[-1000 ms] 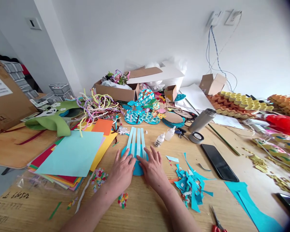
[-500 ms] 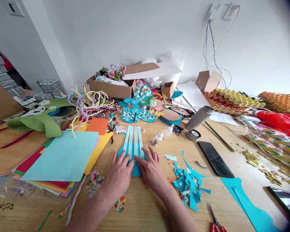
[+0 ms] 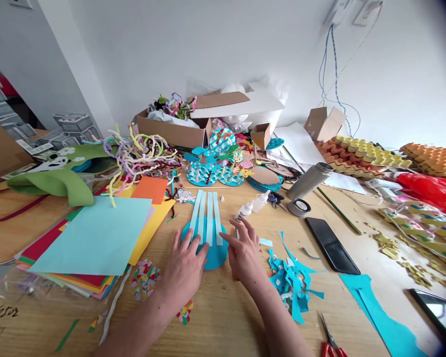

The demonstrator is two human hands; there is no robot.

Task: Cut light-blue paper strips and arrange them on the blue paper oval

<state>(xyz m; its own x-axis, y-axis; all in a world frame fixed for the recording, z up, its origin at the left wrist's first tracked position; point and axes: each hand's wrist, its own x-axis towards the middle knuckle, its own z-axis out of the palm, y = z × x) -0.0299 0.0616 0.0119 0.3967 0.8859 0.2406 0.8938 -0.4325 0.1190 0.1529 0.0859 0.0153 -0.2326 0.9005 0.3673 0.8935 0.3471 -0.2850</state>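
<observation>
A round blue piece (image 3: 216, 257) lies on the table in front of me, with several pale blue strips (image 3: 209, 218) side by side across its upper part and past its far edge. My left hand (image 3: 184, 263) rests on its left side, fingers spread, the fingertips on the lower ends of the strips. At the right edge is my right hand (image 3: 243, 250), its index finger stretched toward the lower end of the rightmost strip and the other fingers apart. Nothing shows in either hand. Two white glue bottles (image 3: 244, 210) are just beyond my right hand.
Coloured paper sheets (image 3: 92, 235) and pipe cleaners (image 3: 141, 153) are at left. To the right are blue scraps (image 3: 295, 287), red-handled scissors (image 3: 331, 342), a phone (image 3: 332, 245), tape (image 3: 298, 207) and a metal flask (image 3: 310, 181). Boxes (image 3: 174, 131) stand at the back.
My right hand has moved right, off most of the blue piece, uncovering its lower right part. My left hand stays on the strips. The view has shifted slightly.
</observation>
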